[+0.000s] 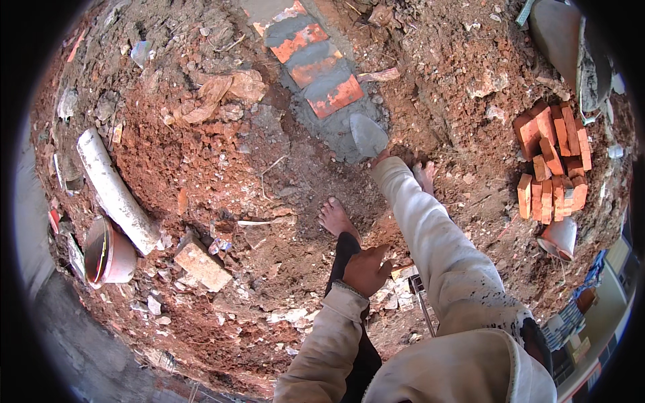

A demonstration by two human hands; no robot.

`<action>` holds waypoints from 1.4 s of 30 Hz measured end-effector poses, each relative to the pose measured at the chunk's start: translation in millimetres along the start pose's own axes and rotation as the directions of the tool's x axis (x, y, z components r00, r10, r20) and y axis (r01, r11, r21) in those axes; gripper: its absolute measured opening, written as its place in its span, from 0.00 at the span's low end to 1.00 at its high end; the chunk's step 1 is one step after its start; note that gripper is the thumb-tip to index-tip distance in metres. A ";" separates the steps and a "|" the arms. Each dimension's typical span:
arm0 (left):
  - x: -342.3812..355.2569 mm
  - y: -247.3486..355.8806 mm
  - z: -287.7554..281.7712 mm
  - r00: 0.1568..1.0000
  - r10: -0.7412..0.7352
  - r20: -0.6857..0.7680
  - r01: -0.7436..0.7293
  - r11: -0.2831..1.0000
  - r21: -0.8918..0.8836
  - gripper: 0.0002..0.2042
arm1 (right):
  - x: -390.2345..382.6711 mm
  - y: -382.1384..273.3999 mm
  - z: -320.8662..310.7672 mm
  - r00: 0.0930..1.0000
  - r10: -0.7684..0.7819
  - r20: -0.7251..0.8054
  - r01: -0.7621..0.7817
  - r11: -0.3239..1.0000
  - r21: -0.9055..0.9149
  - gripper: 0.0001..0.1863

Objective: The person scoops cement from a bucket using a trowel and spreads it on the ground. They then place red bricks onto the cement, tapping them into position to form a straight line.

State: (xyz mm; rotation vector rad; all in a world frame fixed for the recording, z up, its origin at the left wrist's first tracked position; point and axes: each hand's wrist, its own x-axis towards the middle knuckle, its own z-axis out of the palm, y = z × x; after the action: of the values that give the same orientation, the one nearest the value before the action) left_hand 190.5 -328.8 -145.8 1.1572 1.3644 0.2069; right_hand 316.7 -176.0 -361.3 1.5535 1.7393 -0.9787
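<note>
My right hand (381,158) reaches forward and grips a trowel, its handle hidden in the fist. The trowel's grey blade (367,136) lies on wet grey mortar (334,138) at the near end of a short row of bricks. The nearest orange brick (334,96) in that row is partly smeared with mortar, and grey mortar fills the gaps to the bricks beyond. Close to my knee, my left hand (367,270) is empty, thumb and forefinger apart. My bare feet (338,217) stand on the soil just behind the mortar.
Stacked orange bricks (553,161) sit at the right, with a whitish bucket-like container (559,238) below them. A large grey vessel (556,39) stands at the upper right. On the left are a white pipe (115,187), a bucket (119,258) and a loose block (202,262) on rough reddish soil.
</note>
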 end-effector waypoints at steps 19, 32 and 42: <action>-268.9 -210.2 -11.4 0.712 -0.624 -0.322 0.556 0.781 -0.284 0.14 | -405.3 302.5 -382.9 0.630 0.346 -0.695 -0.318 0.932 0.176 0.24; -323.5 45.2 199.3 0.417 -0.905 0.080 0.769 0.304 -0.563 0.07 | -74.9 318.7 -445.8 0.844 0.477 -0.244 -0.083 0.566 0.820 0.25; -273.9 50.8 187.1 0.433 -0.900 0.056 0.340 0.105 -0.935 0.08 | -66.5 349.9 -469.5 0.947 0.277 -0.161 0.274 -0.441 0.855 0.06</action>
State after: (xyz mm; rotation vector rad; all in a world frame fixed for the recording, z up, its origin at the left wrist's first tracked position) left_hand 293.8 -596.0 29.0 -0.6021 1.8159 0.5154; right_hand 689.4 195.3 -95.7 2.7948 0.2959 -2.9554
